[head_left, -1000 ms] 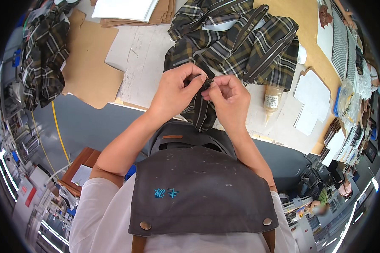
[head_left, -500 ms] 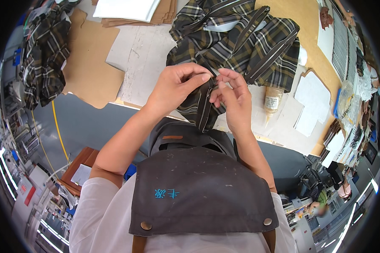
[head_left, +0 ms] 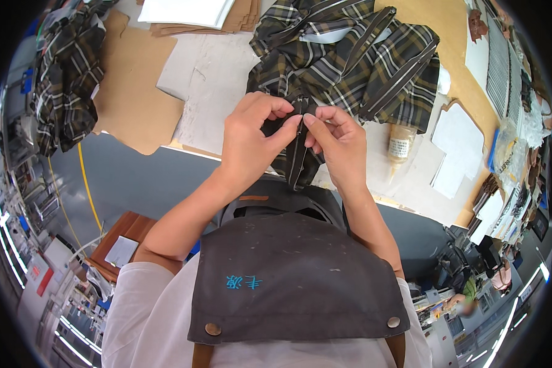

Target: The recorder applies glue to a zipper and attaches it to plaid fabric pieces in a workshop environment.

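A: State the position of both hands.
B: The left hand [head_left: 257,136] pinches a dark zipper strip [head_left: 297,156] between thumb and forefinger. The right hand [head_left: 338,140] pinches the same strip just beside it, thumb and forefinger nearly meeting the left thumb. The remaining fingers curl; some tips are hidden behind the thumbs and cloth. How firm either grip is, I cannot tell.
A: Where does the strip lie?
B: At the near edge of the table [head_left: 211,92], its lower end hanging toward the apron [head_left: 300,264]. Its upper end sits close to the heaped plaid fabric [head_left: 343,80]; the hands partly cover the area, so whether the two are joined cannot be determined.
A: Other obstructed items?
B: The fabric is cut off by the upper edge and overlaps the top of a bottle [head_left: 399,148] with a pointed nozzle. A paper stack [head_left: 187,11] is likewise cut off above. At left, a second plaid bundle [head_left: 67,86] lies beside a brown sheet [head_left: 135,86]; its folds are hard to separate. At far right, a person [head_left: 469,300] is small and blurred.
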